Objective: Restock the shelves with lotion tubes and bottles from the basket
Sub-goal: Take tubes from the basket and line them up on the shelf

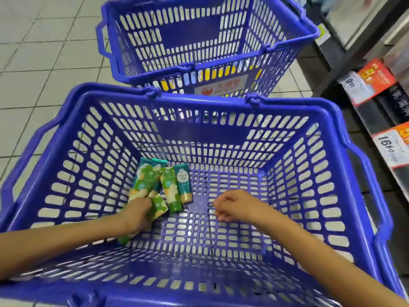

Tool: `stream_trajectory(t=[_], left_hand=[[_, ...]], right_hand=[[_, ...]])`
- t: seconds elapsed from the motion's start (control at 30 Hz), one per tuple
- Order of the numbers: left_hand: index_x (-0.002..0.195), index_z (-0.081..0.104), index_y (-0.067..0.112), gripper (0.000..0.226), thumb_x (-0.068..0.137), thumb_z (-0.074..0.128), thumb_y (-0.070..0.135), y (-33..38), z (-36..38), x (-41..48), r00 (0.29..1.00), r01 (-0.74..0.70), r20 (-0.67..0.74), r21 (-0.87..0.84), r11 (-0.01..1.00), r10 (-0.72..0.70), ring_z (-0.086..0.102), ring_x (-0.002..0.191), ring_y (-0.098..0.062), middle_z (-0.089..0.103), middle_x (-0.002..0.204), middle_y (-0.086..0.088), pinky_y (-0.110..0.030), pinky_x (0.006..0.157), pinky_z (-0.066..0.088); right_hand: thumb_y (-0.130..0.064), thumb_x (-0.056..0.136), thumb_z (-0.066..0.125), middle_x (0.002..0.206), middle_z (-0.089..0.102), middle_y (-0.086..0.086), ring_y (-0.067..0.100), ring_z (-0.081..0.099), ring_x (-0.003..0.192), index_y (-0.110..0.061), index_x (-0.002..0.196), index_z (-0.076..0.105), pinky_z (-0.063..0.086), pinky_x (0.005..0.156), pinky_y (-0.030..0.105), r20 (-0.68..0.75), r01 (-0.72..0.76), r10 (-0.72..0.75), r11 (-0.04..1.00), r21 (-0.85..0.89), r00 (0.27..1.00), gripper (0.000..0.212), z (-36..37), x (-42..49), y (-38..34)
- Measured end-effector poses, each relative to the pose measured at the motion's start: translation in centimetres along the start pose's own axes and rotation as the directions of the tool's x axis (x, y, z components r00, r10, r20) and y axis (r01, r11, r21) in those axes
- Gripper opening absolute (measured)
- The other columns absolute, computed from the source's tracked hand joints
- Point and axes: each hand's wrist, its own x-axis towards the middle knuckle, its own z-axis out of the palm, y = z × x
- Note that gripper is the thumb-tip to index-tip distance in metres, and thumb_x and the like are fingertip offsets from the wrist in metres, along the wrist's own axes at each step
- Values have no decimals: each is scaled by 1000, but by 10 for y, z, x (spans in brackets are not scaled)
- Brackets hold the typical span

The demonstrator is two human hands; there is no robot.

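Observation:
A big blue plastic basket [66,134] fills the near view. On its floor at the left lie several green and teal lotion tubes [170,189] in a loose cluster. My left hand [138,214] is down among them, its fingers curled round green tubes, with one tube end sticking out below the wrist. My right hand [234,206] hovers just above the basket floor to the right of the tubes, fingers loosely curled and holding nothing.
A second blue basket [221,60] stands just beyond the first on the white tiled floor [39,63]. Dark shelves with price tags [376,83] run along the right edge.

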Motion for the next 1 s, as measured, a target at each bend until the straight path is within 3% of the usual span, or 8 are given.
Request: stream_trajectory(t=[0.1,0.27,0.4,0.5,0.63,0.73,0.87,1.0], left_hand=[[104,56,8,38,81,62,37,-1,-24,3,998,60,22,230,971,-66,57,83,-18,63,97,-5,-26,69,46],[114,46,14,47,79,66,38,9,-83,15,981,38,-186,-70,997,-50,54,82,-19,61,102,-7,-25,67,40],[116,52,18,68,68,53,66,3,-123,15,966,-23,-259,-161,987,-20,53,81,-16,58,97,-1,-25,75,39],[108,60,31,75,51,44,77,-1,-144,9,992,-121,-83,-401,908,95,63,88,-19,66,101,1,-35,85,50],[88,66,45,19,70,72,43,-13,-164,0,957,-186,-2,-771,608,290,68,67,-12,72,77,5,-28,56,57],[98,63,28,31,67,60,30,-12,-165,2,958,-236,-84,-773,588,274,66,74,-14,69,80,2,-34,70,56],[107,60,15,32,78,66,28,0,-155,2,948,-261,-77,-740,620,308,66,87,-17,71,97,-3,-30,77,56],[113,59,20,40,77,55,34,7,-158,3,936,-270,-63,-761,590,347,67,93,-13,69,109,-3,-25,77,56]], right_hand=[[-21,93,50,103,66,13,14,59,83,-4,106,61,50,85,30,88,13,1,987,-160,996,24,4,12,-12],[-30,92,52,117,59,12,25,56,104,-4,126,50,44,92,34,214,137,-56,914,-382,975,43,36,63,-44],[-26,95,48,78,50,16,24,49,80,10,104,53,37,62,30,51,117,-106,909,-401,993,37,71,96,-41],[-25,95,49,77,53,17,27,53,76,5,99,54,45,68,37,-2,137,-153,887,-441,988,31,81,102,-33],[-30,94,50,60,43,8,25,48,63,-4,72,47,44,62,35,-80,93,-147,880,-466,986,34,83,118,-39],[-43,87,56,69,52,6,25,52,65,-7,70,50,35,51,27,-145,30,-148,793,-609,978,40,88,128,-48],[-44,83,60,102,63,11,28,61,93,-6,99,60,39,66,30,-162,-27,-131,693,-720,978,41,98,131,-49],[-39,75,70,119,48,12,29,50,108,-5,115,49,45,82,37,-150,-65,-71,669,-740,986,56,101,118,-32]])
